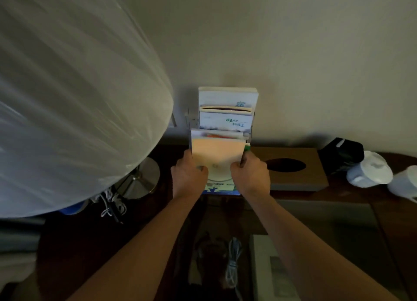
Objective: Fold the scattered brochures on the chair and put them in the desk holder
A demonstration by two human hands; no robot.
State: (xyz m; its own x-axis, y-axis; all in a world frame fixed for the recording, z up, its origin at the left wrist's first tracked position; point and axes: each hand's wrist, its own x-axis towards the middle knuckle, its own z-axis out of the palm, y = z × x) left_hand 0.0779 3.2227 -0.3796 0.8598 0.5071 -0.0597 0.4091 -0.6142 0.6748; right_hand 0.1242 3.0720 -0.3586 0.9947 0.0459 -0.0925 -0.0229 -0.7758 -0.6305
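Note:
A tiered clear desk holder [250, 131] stands against the wall at the back of the dark desk, with white brochures [225, 120] in its upper tiers. A folded brochure stack [216, 149] with a peach-coloured cover sits upright at the holder's lowest front tier. My left hand [188, 176] grips the stack's left edge. My right hand [251, 175] grips its right edge, thumb on the front. The lower part of the stack is partly hidden behind both hands.
A large white lampshade [74, 102] fills the left, its metal base [144, 179] beside the holder. A brown tissue box [293, 165] sits right of the holder, then a black object [343, 156] and white cups [370, 172]. Cables [232, 267] lie on the near desk.

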